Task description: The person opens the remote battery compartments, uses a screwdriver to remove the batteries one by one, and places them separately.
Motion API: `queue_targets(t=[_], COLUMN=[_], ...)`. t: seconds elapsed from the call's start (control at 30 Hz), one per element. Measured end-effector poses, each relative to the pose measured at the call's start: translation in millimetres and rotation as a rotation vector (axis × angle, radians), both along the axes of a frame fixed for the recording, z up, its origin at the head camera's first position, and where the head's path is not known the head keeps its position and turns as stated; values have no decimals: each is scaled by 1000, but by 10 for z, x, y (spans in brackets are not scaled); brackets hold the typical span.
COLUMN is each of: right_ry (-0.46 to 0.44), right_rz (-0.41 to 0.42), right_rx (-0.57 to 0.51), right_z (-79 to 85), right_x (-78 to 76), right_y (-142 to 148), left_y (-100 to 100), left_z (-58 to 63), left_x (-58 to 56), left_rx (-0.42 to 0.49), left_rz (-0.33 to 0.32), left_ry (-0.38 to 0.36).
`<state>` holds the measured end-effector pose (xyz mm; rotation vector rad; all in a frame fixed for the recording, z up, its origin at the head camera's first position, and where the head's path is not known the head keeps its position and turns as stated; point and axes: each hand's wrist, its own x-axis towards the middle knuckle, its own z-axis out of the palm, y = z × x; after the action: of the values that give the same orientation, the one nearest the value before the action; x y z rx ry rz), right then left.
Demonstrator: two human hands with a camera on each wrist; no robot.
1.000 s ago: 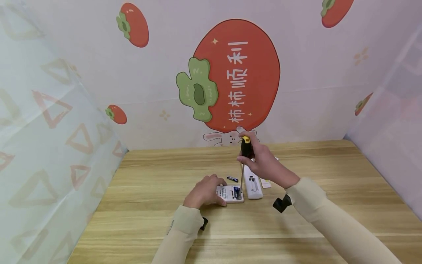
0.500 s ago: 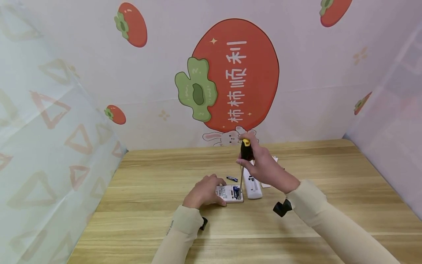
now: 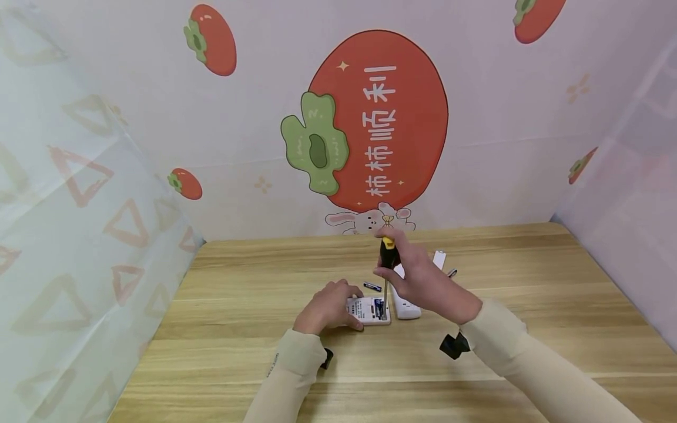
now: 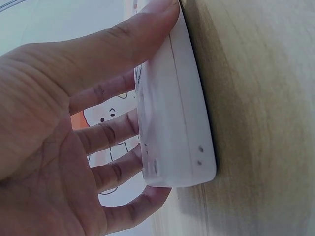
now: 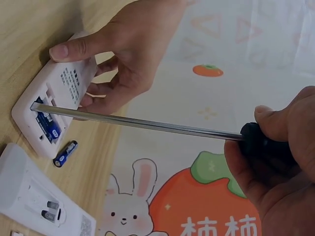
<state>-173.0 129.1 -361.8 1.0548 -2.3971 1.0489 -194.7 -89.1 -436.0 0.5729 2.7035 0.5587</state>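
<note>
My left hand [image 3: 329,305] grips a white remote control [image 3: 365,309] lying back side up on the table, thumb along one long edge and fingers along the other. Its battery compartment is uncovered, and blue batteries [image 5: 48,125] show inside it in the right wrist view. With my right hand [image 3: 420,279] I hold a screwdriver [image 5: 147,125] nearly upright by its black and yellow handle. The flat tip of the long metal shaft is at the end of the batteries in the compartment. In the left wrist view, the remote's side and end face the camera.
A loose blue battery [image 3: 372,286] lies just behind the held remote. To the right rests a second white remote [image 5: 29,191], its battery compartment open and without batteries. Partly behind my right hand are a white strip [image 3: 439,258] and another small battery [image 3: 452,273].
My right hand has come lower and slightly left with the screwdriver, whose shaft now stands more upright. The small battery at the right has come into view. My left hand keeps its place.
</note>
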Motion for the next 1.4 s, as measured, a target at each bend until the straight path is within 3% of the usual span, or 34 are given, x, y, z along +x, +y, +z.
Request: queue_targets(t=[0.23, 0.83, 1.13, 1.4], right_ry=[61, 36, 91, 95], right_rz=[36, 18, 85, 80], right_rx=[20, 32, 10, 20], right_z=[-65, -37, -52, -48], right_x=[90, 112, 156, 238], right_y=[5, 55, 68, 91], left_y=[0, -1, 5, 11], left_z=[-10, 12, 23, 26], left_x=[3, 9, 1, 4], left_rx=[3, 0, -19, -20], left_rz=[5, 12, 8, 12], left_ry=[-11, -14, -16, -25])
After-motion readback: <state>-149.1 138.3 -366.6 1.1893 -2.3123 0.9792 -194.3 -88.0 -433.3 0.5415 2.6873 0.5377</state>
